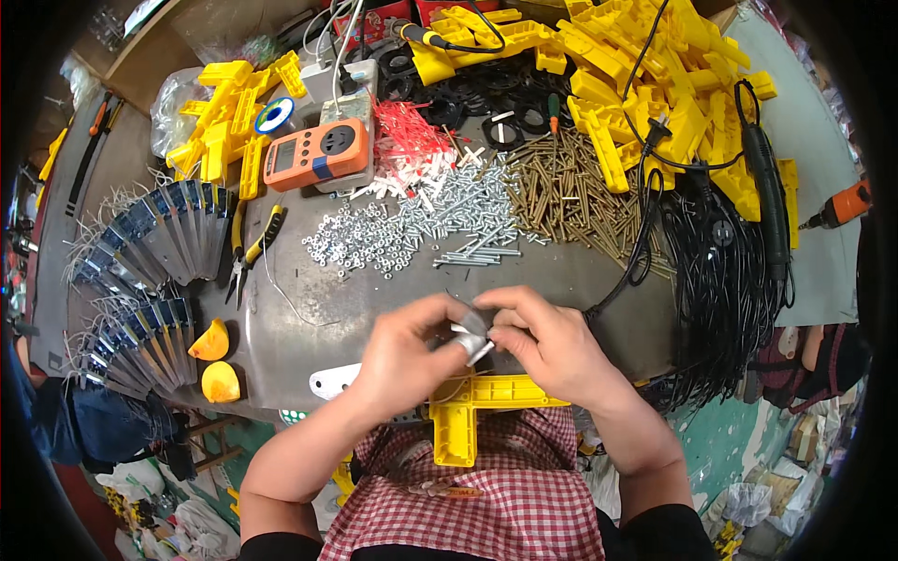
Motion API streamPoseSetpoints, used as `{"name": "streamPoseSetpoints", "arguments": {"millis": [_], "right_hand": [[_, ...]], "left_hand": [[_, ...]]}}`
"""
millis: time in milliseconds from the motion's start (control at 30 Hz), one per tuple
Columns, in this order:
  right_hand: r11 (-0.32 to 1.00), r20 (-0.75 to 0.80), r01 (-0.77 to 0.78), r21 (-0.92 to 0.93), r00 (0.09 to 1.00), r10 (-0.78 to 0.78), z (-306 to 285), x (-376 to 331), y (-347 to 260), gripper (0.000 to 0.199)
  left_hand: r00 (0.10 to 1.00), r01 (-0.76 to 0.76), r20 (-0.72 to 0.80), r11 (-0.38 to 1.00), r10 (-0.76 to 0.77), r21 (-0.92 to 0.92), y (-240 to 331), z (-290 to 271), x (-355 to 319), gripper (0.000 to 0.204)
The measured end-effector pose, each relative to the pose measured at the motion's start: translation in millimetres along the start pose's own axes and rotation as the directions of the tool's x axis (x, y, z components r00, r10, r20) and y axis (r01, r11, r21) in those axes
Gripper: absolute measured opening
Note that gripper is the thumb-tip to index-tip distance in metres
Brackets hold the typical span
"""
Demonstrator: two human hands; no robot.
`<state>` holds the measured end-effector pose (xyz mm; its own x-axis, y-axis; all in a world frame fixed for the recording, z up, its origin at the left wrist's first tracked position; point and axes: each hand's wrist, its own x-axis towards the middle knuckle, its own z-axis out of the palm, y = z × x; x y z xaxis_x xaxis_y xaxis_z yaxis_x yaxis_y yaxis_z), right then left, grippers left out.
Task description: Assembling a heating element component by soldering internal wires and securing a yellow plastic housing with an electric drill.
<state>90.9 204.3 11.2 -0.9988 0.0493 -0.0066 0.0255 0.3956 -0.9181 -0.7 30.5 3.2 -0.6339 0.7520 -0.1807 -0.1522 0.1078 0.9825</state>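
Observation:
Close together above the front edge of the bench, both hands work at a small white part (481,352). My left hand (412,348) pinches it between thumb and index finger, whose tips look wrapped in silvery-grey tape. My right hand (543,338) has its curled fingers at the part's other side, the thumb bent in close to it. The part's exact kind is hidden by the fingers. Just below the hands lies a yellow plastic gun-shaped half shell (455,438), its ribbed inside facing up. A white plate with holes (329,382) lies by my left wrist.
Nuts (360,240), silver screws (458,210) and long brass-coloured screws (585,192) lie in heaps ahead. An orange meter (313,154), pliers (251,254) and metal blades (173,229) are left. Yellow shells (645,70) and black cables (720,290) are right.

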Motion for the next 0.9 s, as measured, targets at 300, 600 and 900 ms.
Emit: {"name": "streamPoseSetpoints", "arguments": {"millis": [300, 600, 900], "right_hand": [[0.996, -0.060, 0.082, 0.033, 0.995, -0.080, -4.7, 3.6, 20.1, 0.022], [0.993, 0.181, -0.120, -0.004, 0.976, 0.118, -18.5, 9.3, 17.1, 0.014], [0.978, 0.080, 0.160, -0.135, 0.985, -0.150, 3.4, 12.1, 5.8, 0.046]], "left_hand": [[0.984, -0.154, -0.012, 0.875, 0.180, 0.458, 5.4, -8.5, 3.4, 0.021], [0.985, -0.143, 0.000, 0.823, 0.171, 0.550, 5.4, 5.8, 8.8, 0.021], [0.953, -0.236, 0.068, 0.586, 0.294, 0.775, 15.0, -4.4, -5.2, 0.017]]}}
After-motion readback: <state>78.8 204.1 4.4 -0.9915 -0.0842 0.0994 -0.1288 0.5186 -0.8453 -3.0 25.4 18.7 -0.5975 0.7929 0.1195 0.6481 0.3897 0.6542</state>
